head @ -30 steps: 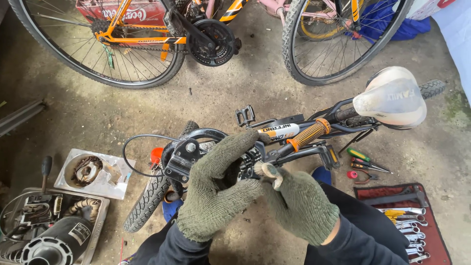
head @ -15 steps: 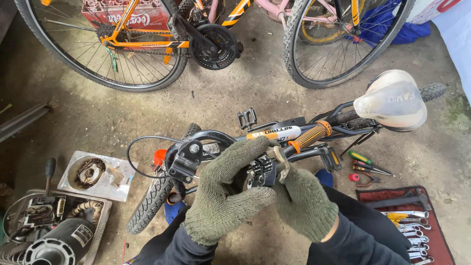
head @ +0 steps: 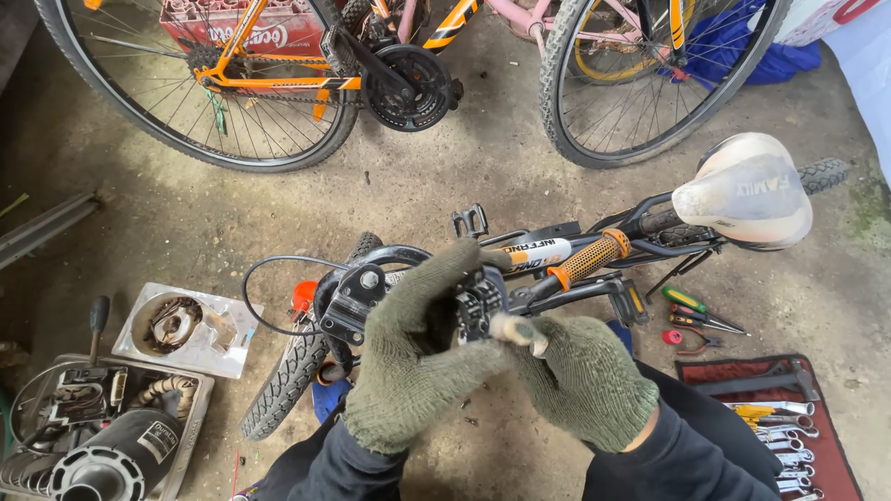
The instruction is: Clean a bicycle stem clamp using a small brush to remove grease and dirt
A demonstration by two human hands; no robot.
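1. My left hand [head: 408, 376], in a green knit glove, is cupped round the black brake/shifter assembly [head: 473, 306] on the handlebar of the small upturned bike, fingers curled up over its top. Closed on it, I'd say, but the palm side is hidden.
2. My right hand [head: 580, 380], same glove, is pinched shut on a short pale cylindrical piece [head: 512, 328], prob. a bar end or tool tip; thumb + forefinger hold it right against the assembly.
3. Pose: both wrists bent inward, knuckles up, the hands touching each other over my lap, forearms coming in from the bottom edge of view.
4. Risk, my guess: thick gloves blunt the feel, so the pale piece could slip out of the pinch and drop to the concrete floor [head: 445, 176] btw my knees.
5. Risk: the loose black cable [head: 269, 269] loops just left of the assembly; a twist of the left hand could snag it.
6. The orange grip [head: 589, 257] and white saddle [head: 747, 190] lie to the right; if the bike rocks, the bar shifts under my hold.
7. The red tool roll [head: 831, 455] w/ spanners sits at the floor's lower right, the pliers [head: 696, 320] beside it, the parts tray [head: 190, 320] lower left. All apart from the hands.
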